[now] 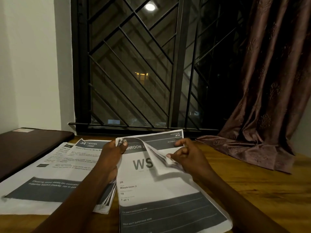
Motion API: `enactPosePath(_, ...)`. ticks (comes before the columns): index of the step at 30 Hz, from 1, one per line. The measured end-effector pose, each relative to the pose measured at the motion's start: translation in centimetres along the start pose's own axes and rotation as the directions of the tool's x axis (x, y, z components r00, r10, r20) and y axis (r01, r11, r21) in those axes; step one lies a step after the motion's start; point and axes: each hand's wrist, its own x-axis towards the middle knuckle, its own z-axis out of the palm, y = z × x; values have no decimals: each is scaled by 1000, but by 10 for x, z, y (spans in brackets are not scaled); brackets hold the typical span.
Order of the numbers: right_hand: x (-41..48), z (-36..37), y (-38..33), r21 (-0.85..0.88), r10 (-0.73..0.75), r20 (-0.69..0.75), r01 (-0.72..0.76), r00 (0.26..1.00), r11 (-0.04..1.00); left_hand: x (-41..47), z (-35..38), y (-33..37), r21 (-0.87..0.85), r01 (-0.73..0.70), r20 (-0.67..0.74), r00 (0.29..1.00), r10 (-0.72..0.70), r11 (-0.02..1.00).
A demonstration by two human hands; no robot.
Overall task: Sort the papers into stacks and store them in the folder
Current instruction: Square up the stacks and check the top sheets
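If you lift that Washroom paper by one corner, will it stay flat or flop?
Probably flop: the top sheet curls between the left hand and right hand. It looks thin and light, so likely easy to crease. It would probably slide on the stack.

The right paper has big letters "WS" in the middle. Its dark top strip says "SHROOM 2", and the top corner says "#14". Lower down it says "2B", "Washroom 2", "10" and "1 of 1". The left paper says "34" and "KITCHEN" on top, then "Store Cleaning Spray". Its small lines are too blurry to read.
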Motion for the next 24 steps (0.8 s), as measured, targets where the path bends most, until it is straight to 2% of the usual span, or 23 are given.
enactPosePath(4, 2, 7, 5, -229, -156, -251, 98, 955, 968, -1, 0, 1, 1, -1, 4, 1000, 1, 1000)
enactPosePath(7, 2, 7, 10, -401, -275, -338, 126, 900, 907, 0, -2, 1, 9, 12, 0, 1000, -12, 1000)
enactPosePath(11, 1, 5, 8, -262, -180, -355, 87, 918, 961, 0, -2, 0, 23, 20, 14, 1000, -21, 1000)
enactPosePath(16, 3, 2, 6, -195, -216, -382, 150, 898, 969, -1, -2, 0, 24, 8, 18, 1000, -8, 1000)
enactPosePath(24, 1, 0, 3, -182, -249, -409, 189, 878, 965, 0, 0, -1, 46, -19, 25, 1000, 18, 999)
